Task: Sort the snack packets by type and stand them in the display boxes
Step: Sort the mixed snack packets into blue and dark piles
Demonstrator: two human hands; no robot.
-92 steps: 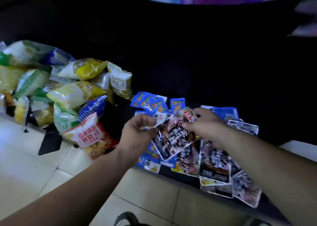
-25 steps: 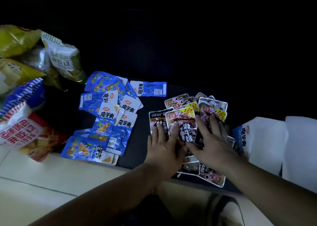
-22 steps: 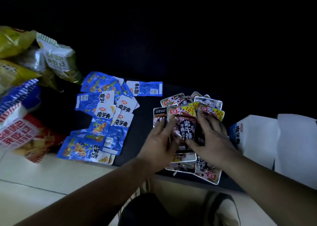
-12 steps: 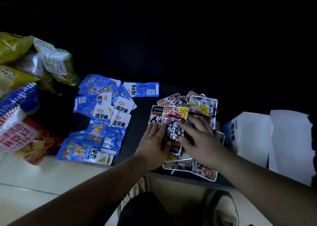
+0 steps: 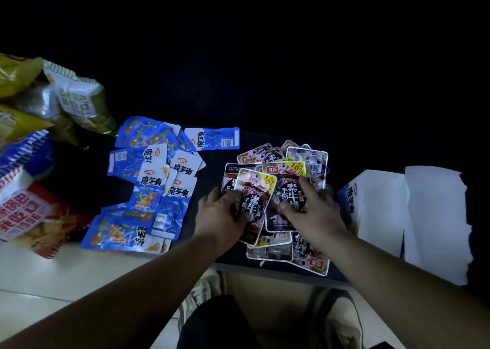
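both hands, left hand (image 5: 221,217) and right hand (image 5: 314,213), grip dark packets (image 5: 289,189); lower packets hidden beneath.

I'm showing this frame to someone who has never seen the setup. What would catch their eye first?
Both hands, left hand and right hand, press on a heap of dark packets with yellow 10% corners, at the centre on a black surface. Left of them lies a spread of blue packets, flat and overlapping. At the far right stands a white box, and big chip bags pile up at the left edge.
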